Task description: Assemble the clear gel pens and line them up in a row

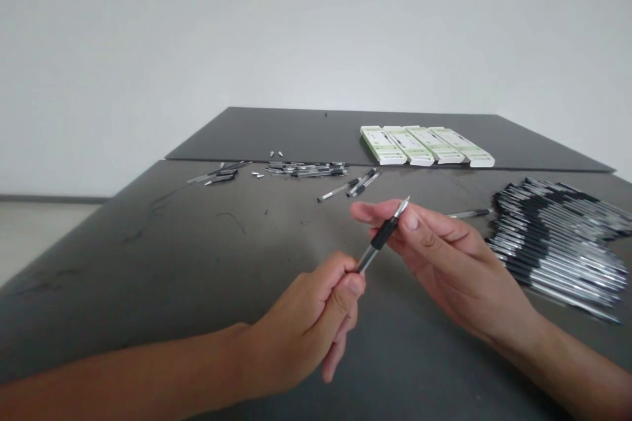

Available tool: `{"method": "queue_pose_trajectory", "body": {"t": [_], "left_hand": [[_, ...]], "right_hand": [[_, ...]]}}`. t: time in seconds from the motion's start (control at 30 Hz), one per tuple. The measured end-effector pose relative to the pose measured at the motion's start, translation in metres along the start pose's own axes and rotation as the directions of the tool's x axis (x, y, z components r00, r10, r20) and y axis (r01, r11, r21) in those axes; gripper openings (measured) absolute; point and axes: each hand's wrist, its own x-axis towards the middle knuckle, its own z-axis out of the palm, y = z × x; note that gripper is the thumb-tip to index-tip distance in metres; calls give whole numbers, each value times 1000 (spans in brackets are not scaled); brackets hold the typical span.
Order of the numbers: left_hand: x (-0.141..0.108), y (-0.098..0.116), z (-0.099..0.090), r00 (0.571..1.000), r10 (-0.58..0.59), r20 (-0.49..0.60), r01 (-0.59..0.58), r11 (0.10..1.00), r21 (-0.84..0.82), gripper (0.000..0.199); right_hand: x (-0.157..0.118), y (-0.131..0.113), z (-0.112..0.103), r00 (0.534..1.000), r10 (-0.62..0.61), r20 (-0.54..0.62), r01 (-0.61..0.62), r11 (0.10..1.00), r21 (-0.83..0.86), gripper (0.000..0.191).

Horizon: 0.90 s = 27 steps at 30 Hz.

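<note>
A clear-barrelled pen [382, 235] with a black grip and a silver tip points up and to the right between my hands. My left hand [316, 316] is closed around its lower barrel. The thumb and fingers of my right hand [439, 250] pinch the silver tip at the upper end. My left fist hides the back end of the pen. Just right of my right hand lies a large pile of similar pens [557, 237], laid side by side.
Flat white-and-green boxes [427, 146] lie in a row at the back right of the dark table [162, 289]. Loose pens [309, 170], a few pens with black grips [364, 182], dark pen parts [221, 176] and small silver tips [257, 175] are spread across the middle.
</note>
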Motion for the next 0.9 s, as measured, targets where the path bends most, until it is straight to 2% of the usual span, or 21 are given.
{"method": "queue_pose_trajectory", "body": {"t": [0.17, 0.3, 0.47, 0.6, 0.7, 0.9], "left_hand": [[1, 2, -4, 999, 6, 44, -7, 1000, 16, 42], [4, 2, -6, 997, 22, 73, -21, 999, -24, 40], [5, -1, -6, 995, 36, 89, -33, 999, -40, 43], [3, 1, -4, 999, -32, 40, 33, 999, -28, 46], [2, 2, -3, 998, -66, 8, 66, 998, -2, 47], [4, 0, -6, 999, -40, -16, 39, 999, -24, 49]], "right_hand": [[1, 7, -7, 993, -7, -117, -7, 993, -115, 18], [1, 9, -6, 975, 16, -220, -33, 997, -70, 16], [0, 8, -7, 987, -9, -158, -4, 997, -81, 18], [1, 5, -9, 993, -46, -110, 31, 990, -135, 16], [3, 1, -8, 994, -43, -105, 26, 988, -151, 15], [0, -6, -5, 993, -31, -113, 8, 980, -198, 14]]}}
